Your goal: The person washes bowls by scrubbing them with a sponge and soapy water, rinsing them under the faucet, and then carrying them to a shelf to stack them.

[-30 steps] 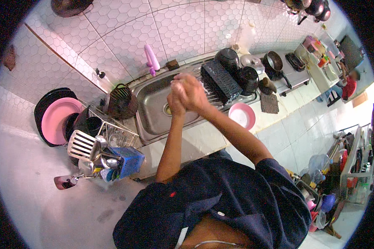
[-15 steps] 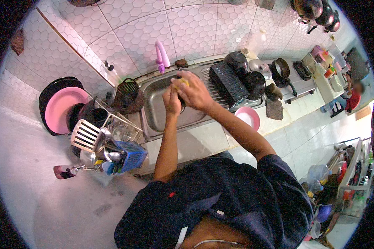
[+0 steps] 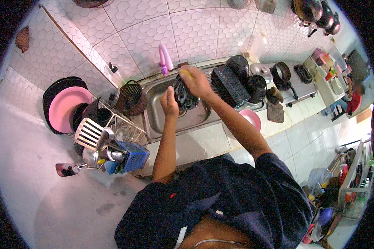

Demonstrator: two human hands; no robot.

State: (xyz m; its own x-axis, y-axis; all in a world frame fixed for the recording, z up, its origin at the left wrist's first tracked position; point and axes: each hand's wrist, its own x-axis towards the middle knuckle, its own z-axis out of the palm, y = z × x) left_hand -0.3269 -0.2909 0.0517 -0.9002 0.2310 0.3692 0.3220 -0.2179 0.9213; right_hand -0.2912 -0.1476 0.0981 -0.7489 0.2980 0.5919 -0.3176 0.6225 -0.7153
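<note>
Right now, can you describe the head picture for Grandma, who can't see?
A person's right hand holds a yellow sponge against a shiny black object over a metal sink, the left hand at its side. A purple tap rises behind.

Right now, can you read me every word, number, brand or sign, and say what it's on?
I can't read any.
Bottle behind the sink: too small and blurred.
Things on the white rack: too small.
Shirt: a tiny red mark, too small to make out.
Black thing over the sink: no writing shows.
</note>
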